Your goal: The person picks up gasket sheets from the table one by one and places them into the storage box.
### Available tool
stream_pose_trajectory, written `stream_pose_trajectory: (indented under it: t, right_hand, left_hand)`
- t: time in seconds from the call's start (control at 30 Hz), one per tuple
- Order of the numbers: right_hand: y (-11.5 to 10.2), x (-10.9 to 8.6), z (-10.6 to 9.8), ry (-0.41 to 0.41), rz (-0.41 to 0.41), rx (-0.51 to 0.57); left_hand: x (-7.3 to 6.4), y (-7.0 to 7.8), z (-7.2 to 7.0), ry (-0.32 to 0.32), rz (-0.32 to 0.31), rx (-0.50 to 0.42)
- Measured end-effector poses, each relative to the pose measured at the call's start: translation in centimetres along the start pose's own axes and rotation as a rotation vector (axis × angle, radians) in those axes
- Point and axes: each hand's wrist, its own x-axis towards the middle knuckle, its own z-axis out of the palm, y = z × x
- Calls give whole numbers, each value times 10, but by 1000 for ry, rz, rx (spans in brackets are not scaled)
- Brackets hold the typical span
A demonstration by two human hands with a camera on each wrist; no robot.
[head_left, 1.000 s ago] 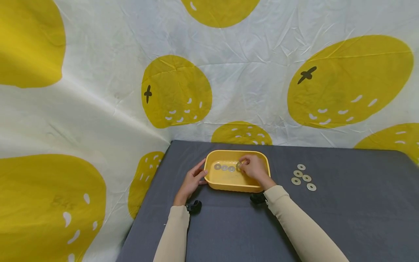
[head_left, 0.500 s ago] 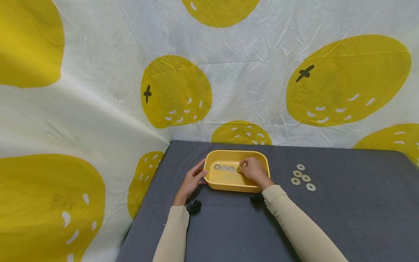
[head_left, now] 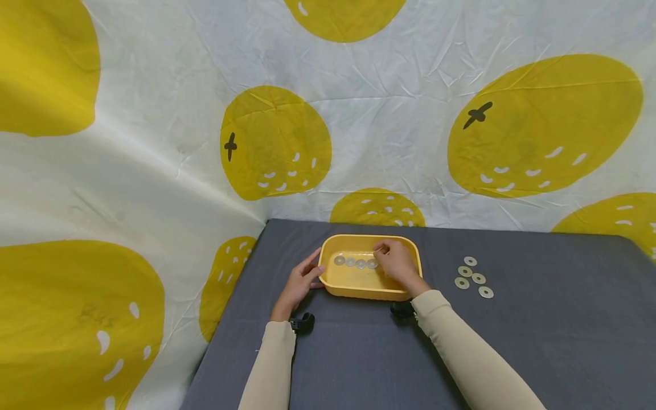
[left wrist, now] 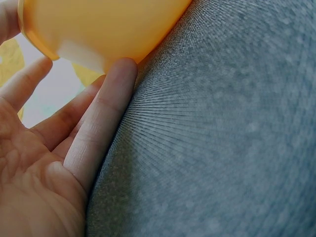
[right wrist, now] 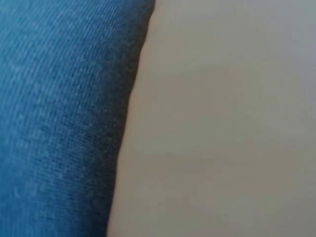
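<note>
White cloth backdrop (head_left: pixel 384 131), creased, printed with large yellow fruit shapes (head_left: pixel 277 142). In front of it, a grey-blue tablecloth (head_left: pixel 353 353); ribbed weave up close in the left wrist view.

Toward the far edge of the tablecloth, left of middle: a yellow tray (head_left: pixel 353 283), oblong, round-cornered, low-walled. On the tray floor, four flat metal discs (head_left: pixel 361 263) in a straight row, close set, running from near the left end to past the middle.

Left hand (head_left: pixel 298 286): at the tray's left end. Rests the thumb on the rim, spreads the fingers outside. In the left wrist view, fingers fairly straight, touching the tray rather than wrapped round it; one low finger close along the tablecloth, tip at the wall near its base.

Right hand (head_left: pixel 396 263): over the right half of the tray. Reaches in across the near right corner, fingers bent, tips just beside the rightmost disc of the row. Grip unclear: tips small and partly hidden; cannot tell the gap between them, or any hold on a disc.

Right of the tray, well apart from it: five loose discs (head_left: pixel 479 278) with centre holes, flat on the tablecloth in a loose cluster.

Beige sleeves (head_left: pixel 471 347) on both arms; black wrist devices (head_left: pixel 303 323) below both hands. Right wrist view: blurred beige expanse (right wrist: pixel 212 123) alongside the tablecloth.
</note>
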Motion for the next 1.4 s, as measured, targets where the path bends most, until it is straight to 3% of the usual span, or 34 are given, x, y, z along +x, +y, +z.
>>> stream_pose_trajectory:
  t: [0.17,0.4,0.63,0.8,0.93,1.13,1.4]
  right_hand:
    - [-6,-10,-12,84,-140,174]
    - [1,-36,-59,130,-205,140]
    - [43,-66,-124,186,-123,0]
    - [79,-82,-153,197,-36,-76]
    - [101,-88,-164,176,41,-135]
    - [125,-84,-169,114,74,-211]
    - [137,-74,-174,-2,100,-306]
  left_hand:
    - [-1,1,0,3,0,12]
    - [-3,2,1,2,-1,20]
    - [-2,1,1,16,9,15]
    - [-2,2,3,21,-3,18]
    - [-3,3,3,22,-17,12]
    - [-3,3,2,26,-13,13]
    - [-3,1,1,7,1,6]
